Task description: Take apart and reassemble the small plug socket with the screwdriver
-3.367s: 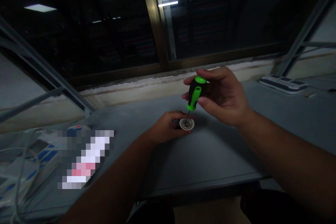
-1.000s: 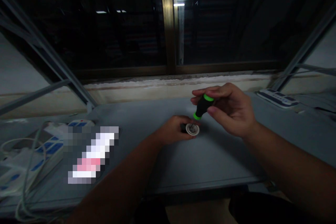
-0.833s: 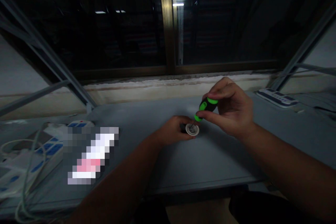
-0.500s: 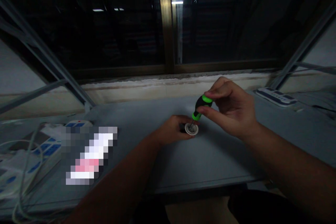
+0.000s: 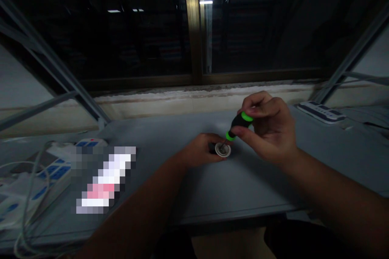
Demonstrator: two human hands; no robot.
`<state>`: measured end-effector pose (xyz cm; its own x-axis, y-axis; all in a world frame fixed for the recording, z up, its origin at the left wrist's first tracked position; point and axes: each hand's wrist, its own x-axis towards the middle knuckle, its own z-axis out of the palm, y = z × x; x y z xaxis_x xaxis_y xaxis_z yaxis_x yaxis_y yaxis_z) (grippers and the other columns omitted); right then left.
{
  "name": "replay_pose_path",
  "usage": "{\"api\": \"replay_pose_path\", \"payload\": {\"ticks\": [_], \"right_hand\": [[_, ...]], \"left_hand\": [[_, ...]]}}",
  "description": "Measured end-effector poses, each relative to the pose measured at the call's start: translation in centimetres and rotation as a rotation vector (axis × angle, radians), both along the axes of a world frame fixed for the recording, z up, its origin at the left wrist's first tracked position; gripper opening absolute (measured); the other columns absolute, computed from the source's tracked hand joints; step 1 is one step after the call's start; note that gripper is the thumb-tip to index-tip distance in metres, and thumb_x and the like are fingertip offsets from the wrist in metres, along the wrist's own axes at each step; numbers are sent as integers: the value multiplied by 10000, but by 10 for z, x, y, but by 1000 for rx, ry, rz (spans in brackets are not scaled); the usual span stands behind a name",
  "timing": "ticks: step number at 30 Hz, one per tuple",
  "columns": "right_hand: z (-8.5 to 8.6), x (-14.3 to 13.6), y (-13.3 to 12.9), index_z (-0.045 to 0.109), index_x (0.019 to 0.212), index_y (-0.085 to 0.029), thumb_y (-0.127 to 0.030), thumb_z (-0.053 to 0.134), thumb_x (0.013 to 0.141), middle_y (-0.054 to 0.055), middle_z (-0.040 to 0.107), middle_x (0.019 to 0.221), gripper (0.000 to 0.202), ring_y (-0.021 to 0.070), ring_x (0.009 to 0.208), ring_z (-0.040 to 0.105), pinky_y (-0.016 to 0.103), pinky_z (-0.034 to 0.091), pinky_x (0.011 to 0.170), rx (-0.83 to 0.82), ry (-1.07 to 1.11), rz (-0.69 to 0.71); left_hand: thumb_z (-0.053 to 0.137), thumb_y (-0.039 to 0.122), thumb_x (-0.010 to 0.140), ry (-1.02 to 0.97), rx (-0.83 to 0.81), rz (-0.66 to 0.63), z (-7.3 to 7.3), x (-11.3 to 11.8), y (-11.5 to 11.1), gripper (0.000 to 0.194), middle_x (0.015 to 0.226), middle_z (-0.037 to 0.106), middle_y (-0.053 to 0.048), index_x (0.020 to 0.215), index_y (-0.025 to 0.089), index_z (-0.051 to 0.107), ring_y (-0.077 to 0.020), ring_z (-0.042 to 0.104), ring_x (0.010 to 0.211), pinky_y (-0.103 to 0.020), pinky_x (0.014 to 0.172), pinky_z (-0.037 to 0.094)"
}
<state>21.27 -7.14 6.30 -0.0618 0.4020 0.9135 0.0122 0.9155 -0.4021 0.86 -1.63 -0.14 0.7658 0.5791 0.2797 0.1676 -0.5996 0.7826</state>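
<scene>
My right hand is closed around a short green-and-black screwdriver, tilted with its shaft pointing down and to the left. The shaft's tip reaches into the open end of a small round white fitting, which has a dark part behind its rim. My left hand grips this fitting from the left, fingers behind and thumb in front, just above the grey table. Inside the white rim some details show, too dim to name. Whether the tip touches anything in there I cannot tell.
On the left lie power strips with blue sockets and a looping pale cable. A blurred-out bright object rests beside them. Another power strip stands at the back right. Metal frame bars rise before the dark window.
My right hand and the screwdriver's handle have shifted slightly right and down, with the fingers turned around the handle. My left hand and the fitting have hardly moved.
</scene>
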Motion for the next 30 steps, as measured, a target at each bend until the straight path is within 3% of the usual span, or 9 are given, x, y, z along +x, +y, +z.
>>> {"api": "replay_pose_path", "payload": {"ticks": [2, 4, 7, 11, 17, 21, 23, 26, 30], "right_hand": [[-2, 1, -2, 641, 1098, -280, -140, 734, 852, 69, 644, 1313, 297, 280, 1273, 630, 461, 637, 925, -36, -58, 89], [-4, 0, -5, 617, 1173, -275, -126, 631, 921, 82, 645, 1367, 293, 282, 1324, 621, 488, 637, 960, -63, -91, 176], [-6, -4, -4, 622, 1127, -272, -107, 709, 865, 71, 702, 1126, 322, 226, 1035, 724, 379, 660, 770, -35, -62, 120], [-9, -10, 4, 618, 987, -289, -103, 867, 686, 18, 589, 936, 433, 175, 805, 632, 321, 597, 619, 43, 70, -28], [-13, -9, 4, 561, 1232, -310, -78, 666, 859, 83, 629, 1292, 452, 278, 1267, 645, 481, 649, 901, -10, -20, 183], [-16, -7, 8, 604, 1181, -324, -50, 784, 762, 31, 646, 1069, 532, 225, 965, 723, 382, 659, 728, 29, -3, 75], [-17, -7, 11, 638, 1122, -342, -63, 860, 684, 10, 594, 941, 565, 188, 767, 660, 338, 603, 573, 86, 37, -33], [-18, -7, 11, 650, 1093, -373, -96, 903, 642, 10, 553, 891, 586, 172, 679, 584, 320, 541, 475, 127, 73, -114], [-17, -5, 4, 593, 1191, -364, -127, 752, 791, 55, 601, 1201, 491, 281, 1113, 685, 418, 688, 690, 57, 11, 42]], "left_hand": [[835, 281, 806, -5, 3, -6, 0, 0, 0, 317, 1077, 797, -98, 1089, 144, 793, -237, 744, 954, -330, 870, 562], [839, 276, 800, -12, 7, -9, -1, 0, 1, 323, 1087, 797, -101, 1090, 142, 791, -243, 744, 970, -332, 882, 560], [844, 272, 796, -16, 8, -11, -2, 0, 2, 323, 1079, 800, -103, 1084, 136, 791, -246, 747, 969, -329, 880, 562], [835, 273, 808, -15, 8, -21, -2, 1, 1, 304, 1047, 805, -93, 1077, 138, 794, -236, 751, 943, -319, 865, 564], [829, 270, 813, -20, 21, -23, 1, 1, -1, 272, 1055, 801, -89, 1050, 139, 798, -240, 745, 962, -329, 889, 558], [838, 276, 805, -18, 16, -19, 0, 1, -1, 299, 1050, 800, -91, 1066, 138, 793, -243, 744, 954, -324, 873, 558], [845, 281, 796, -15, 9, -18, 0, 2, -1, 327, 1048, 800, -88, 1085, 139, 789, -240, 746, 948, -314, 859, 560], [852, 281, 787, -16, 3, -11, -2, 2, 0, 347, 1052, 803, -78, 1101, 149, 785, -234, 749, 948, -304, 853, 562], [850, 285, 792, -11, 3, -20, -2, 2, 1, 340, 1063, 805, -80, 1100, 156, 790, -241, 750, 968, -310, 858, 564]]}}
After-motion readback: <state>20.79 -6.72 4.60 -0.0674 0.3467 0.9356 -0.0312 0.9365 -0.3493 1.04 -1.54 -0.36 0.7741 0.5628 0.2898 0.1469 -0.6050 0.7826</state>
